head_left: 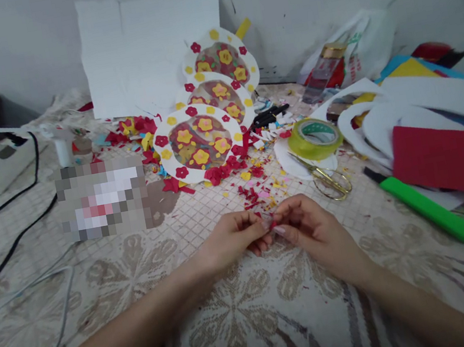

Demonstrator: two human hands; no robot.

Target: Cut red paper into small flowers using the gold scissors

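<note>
Red paper scrap [272, 225], tiny, pinched between the fingertips of both hands, left hand [237, 238] and right hand [313, 228], just above the patterned tablecloth [239, 316]. Fingers of each hand pressed together on the scrap from opposite sides; equally near to both, held where the fingertips met. Too small for any long axis to be made out. Lay nearer than the gold scissors [329, 179], slightly to their left, with red and yellow paper confetti [256, 184] scattered between the hands and the scissors' left side. Beyond the scissors, touching their blades, a roll of green tape [315, 138] on a white cut-out. Left of the scissors and farther back, three round white plates decorated with red and yellow paper flowers [198, 140], overlapping in a row toward the wall. Right of the scissors, a green utility knife [434, 212], a red foam sheet [449, 159] and white foam rings [367, 125]. Far left of the scissors, black cables [8, 204] and a white glue gun [57, 138]. Behind everything, a white sheet [147, 51] propped against a pale wall.
</note>
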